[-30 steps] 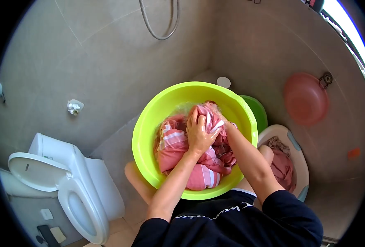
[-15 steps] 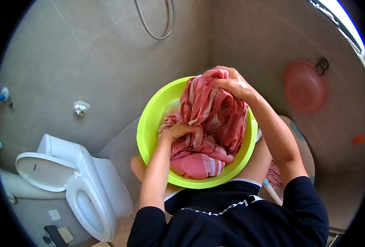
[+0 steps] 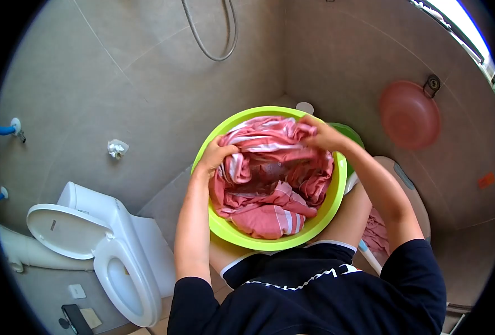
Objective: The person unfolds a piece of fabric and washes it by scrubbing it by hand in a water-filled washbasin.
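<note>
A wet pink cloth with white stripes (image 3: 269, 218) lies bunched in a lime-green basin (image 3: 201, 161) in front of my body. At the basin's left side, my left hand (image 3: 216, 156) is closed on a fold of the cloth, thumb over the top. My right hand (image 3: 321, 135) grips another fold near the upper right rim, slightly blurred by motion. Between the two hands the cloth stretches in a raised band. Below it a hollow opens, with more cloth around it. Some fingertips are hidden in the fabric.
A white toilet (image 3: 127, 279) with its lid up stands at the left. Behind the basin's right side shows a green container (image 3: 345, 133). More pink cloth (image 3: 376, 231) lies by my right leg. A pink basin (image 3: 409, 114) hangs on the wall, and a shower hose (image 3: 211, 53) hangs above.
My left hand has moved up and left to the basin's side. My right hand has lowered a little, and the lifted bundle is now spread sideways between both hands.
</note>
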`<state>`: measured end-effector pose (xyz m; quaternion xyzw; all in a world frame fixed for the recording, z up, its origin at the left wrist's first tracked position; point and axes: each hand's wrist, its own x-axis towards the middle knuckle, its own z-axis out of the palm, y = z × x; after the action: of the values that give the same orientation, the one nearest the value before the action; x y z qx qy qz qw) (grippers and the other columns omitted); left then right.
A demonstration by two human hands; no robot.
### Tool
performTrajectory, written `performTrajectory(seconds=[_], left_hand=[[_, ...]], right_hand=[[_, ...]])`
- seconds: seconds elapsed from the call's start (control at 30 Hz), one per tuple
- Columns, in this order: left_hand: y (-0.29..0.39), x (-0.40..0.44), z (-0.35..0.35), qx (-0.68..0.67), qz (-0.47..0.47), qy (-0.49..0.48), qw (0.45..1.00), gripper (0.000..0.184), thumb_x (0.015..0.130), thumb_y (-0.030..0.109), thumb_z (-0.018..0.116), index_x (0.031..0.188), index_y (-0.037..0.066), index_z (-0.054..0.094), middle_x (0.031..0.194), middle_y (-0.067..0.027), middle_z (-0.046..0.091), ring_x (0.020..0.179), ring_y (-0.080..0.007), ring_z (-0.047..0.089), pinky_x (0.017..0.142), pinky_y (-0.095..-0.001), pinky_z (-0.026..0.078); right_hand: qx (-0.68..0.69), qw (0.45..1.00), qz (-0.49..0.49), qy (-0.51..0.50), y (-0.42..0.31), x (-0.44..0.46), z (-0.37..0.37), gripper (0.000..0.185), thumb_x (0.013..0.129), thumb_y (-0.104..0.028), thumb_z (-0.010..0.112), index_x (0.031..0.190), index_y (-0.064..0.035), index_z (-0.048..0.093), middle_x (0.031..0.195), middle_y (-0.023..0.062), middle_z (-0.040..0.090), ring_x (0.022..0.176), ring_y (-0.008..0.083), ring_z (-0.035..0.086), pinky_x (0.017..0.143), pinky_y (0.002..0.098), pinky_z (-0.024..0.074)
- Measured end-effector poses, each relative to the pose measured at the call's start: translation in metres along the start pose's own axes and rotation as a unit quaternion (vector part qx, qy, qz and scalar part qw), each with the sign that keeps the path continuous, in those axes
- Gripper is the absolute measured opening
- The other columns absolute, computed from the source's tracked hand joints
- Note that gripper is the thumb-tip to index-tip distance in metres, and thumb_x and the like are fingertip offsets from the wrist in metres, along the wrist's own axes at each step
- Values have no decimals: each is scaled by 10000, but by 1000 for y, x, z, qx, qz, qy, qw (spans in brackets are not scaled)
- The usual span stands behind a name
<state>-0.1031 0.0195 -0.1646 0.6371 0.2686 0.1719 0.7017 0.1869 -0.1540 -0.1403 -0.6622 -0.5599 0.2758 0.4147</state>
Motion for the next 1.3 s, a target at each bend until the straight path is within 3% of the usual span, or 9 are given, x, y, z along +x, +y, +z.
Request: performTrajectory(seconds=[0.27,0.4,0.47,0.6,0.63,0.77,0.87,1.0,1.3], left_hand=[[34,-18,6,-3,65,125,990,419,688,43,648,1085,-23,531,973,-86,620,866,-155,596,825,-283,477],[60,-17,25,-4,137,73,988,469,663,48,657,1100,-15,498,991,-81,590,885,-156,576,835,-278,464],[78,-17,38,-27,169,56,984,482,653,53,659,1101,-12,495,1013,-83,581,910,-157,571,851,-282,461],[88,-13,43,-50,155,4,987,526,692,136,727,1135,-20,489,1032,-94,575,942,-166,571,874,-306,464],[88,-15,43,-61,107,-32,992,730,695,214,790,1271,-18,406,1088,-122,559,1008,-189,558,920,-319,446],[37,-9,37,31,174,-15,984,1084,639,302,855,1446,72,167,1310,-182,423,1228,-226,431,1026,-343,368],[19,-29,46,124,156,-53,978,1145,581,242,868,1457,75,150,1422,-162,344,1315,-237,345,1083,-381,292],[-53,-43,33,205,165,79,961,1197,501,245,887,1450,45,184,1417,-156,358,1333,-298,321,1104,-350,252],[-71,34,94,188,189,29,963,616,667,135,764,1219,16,520,1172,-90,581,1084,-213,535,937,-336,419]], right_hand=[[-194,921,105,-321,-53,9,18,1050,600,-443,809,1416,-73,262,1355,231,405,1258,331,401,1072,379,301],[-337,910,-239,-27,-113,18,44,1220,528,-407,849,1456,-65,134,1475,250,193,1346,370,277,1121,405,238],[-268,922,-274,-48,-126,28,55,1246,521,-400,856,1464,-67,113,1471,276,175,1329,405,287,1102,412,274],[-77,977,-141,-142,-121,35,39,1190,569,-242,826,1473,-93,66,1220,268,532,1076,381,563,912,393,445],[-51,982,-106,-146,-115,36,35,995,586,-207,781,1418,-49,258,1006,234,641,961,363,618,854,386,466],[-133,985,-87,-62,-114,16,30,545,605,-202,726,1094,-14,576,948,201,660,914,356,628,822,399,481],[-127,986,-103,19,-120,2,27,565,608,-204,728,1125,-39,570,938,196,660,917,359,625,815,402,483],[-44,984,-123,125,-137,-7,11,530,615,-131,723,1118,-46,580,952,174,660,896,301,645,817,351,492],[-47,957,-229,173,-188,-17,-9,489,630,-68,700,1103,-17,584,973,165,660,899,247,645,836,329,495]])
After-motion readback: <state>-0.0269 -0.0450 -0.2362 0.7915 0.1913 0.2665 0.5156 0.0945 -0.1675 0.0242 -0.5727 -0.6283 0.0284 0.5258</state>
